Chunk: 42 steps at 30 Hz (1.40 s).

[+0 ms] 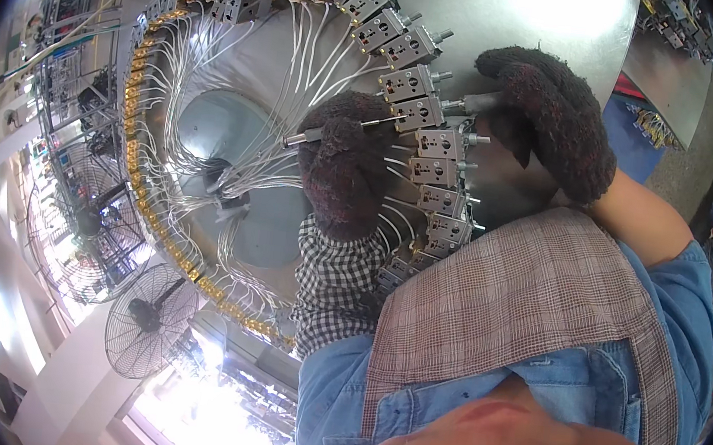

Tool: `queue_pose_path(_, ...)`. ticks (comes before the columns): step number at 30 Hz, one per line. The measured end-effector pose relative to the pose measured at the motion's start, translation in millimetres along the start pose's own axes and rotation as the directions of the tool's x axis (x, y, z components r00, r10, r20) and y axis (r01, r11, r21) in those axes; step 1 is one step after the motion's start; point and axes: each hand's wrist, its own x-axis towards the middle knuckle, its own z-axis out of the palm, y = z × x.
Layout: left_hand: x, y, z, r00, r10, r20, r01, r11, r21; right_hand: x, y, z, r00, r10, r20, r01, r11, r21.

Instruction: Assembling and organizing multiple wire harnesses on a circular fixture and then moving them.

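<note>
Both of my hands wear dark knitted gloves. My left hand (pixel 343 169) is closed around a slim metal tool (pixel 303 138), and a thin rod (pixel 383 122) sticks out of its other side toward a metal block. My right hand (pixel 550 113) grips a grey cylindrical tool (pixel 480 103). Its narrow end meets the threaded stub of a boxy metal block (pixel 417 113) in the row between my hands. Similar blocks (pixel 438 144) with holes and stubs line the rim of a round fixture. White wires (pixel 300 52) run from them to the middle, partly hidden behind my left hand.
Brass-coloured fittings (pixel 136 108) follow the fixture's left rim. In the middle is a round plate (pixel 265 222) where the wires gather. A metal tabletop (pixel 482 18) lies beyond. More blocks (pixel 682 22) sit at the far right, and a fan (pixel 147 313) stands at lower left.
</note>
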Motion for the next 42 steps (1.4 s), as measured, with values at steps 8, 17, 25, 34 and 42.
queue_pose_path(8, -1, 6, 0, 0.984, -0.168, 0.054, 0.177, 0.936, -0.304, 0, -29, 6, 0.943, 0.333, -0.027, -0.333, 0.943, 0.001)
queue_pose_path(17, -1, 5, 2, 0.997, -0.071, 0.032, 0.070, 0.997, 0.045, 5, -7, 6, 0.985, -0.172, -0.010, 0.154, 0.904, -0.400)
queue_pose_path(25, -2, -1, 0, 0.997, -0.082, 0.007, 0.082, 0.986, -0.143, 1, -4, -5, 0.992, -0.062, 0.109, 0.100, 0.916, -0.389)
queue_pose_path(34, -3, 1, -3, 0.985, -0.170, 0.035, 0.173, 0.942, -0.287, 6, -33, 11, 0.916, 0.394, -0.081, -0.394, 0.919, 0.017)
queue_pose_path(42, -2, 4, -1, 0.983, -0.184, 0.009, 0.178, 0.936, -0.303, 2, -45, 3, 0.906, 0.415, -0.078, -0.419, 0.907, -0.037)
